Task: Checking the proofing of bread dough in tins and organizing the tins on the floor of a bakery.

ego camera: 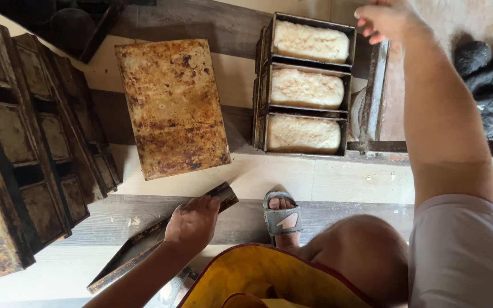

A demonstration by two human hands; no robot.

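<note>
While the left hand (192,223) is closed over the top edge of a long, dark metal lid (161,239) standing tilted on the floor, the right hand (384,20) is held loosely spread above a three-part loaf tin (262,108), gripping nothing. Pale, rough-crusted bread (306,88) is seen in each compartment. A flat, rust-mottled rectangular tray (172,105) lies beside the tin.

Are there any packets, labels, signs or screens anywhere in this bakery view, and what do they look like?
None in view. Only bare metal baking ware: a three-part loaf tin with pale loaves, a rusty flat lid, stacked empty tins at the side, and a narrow lid under the left hand.
</note>
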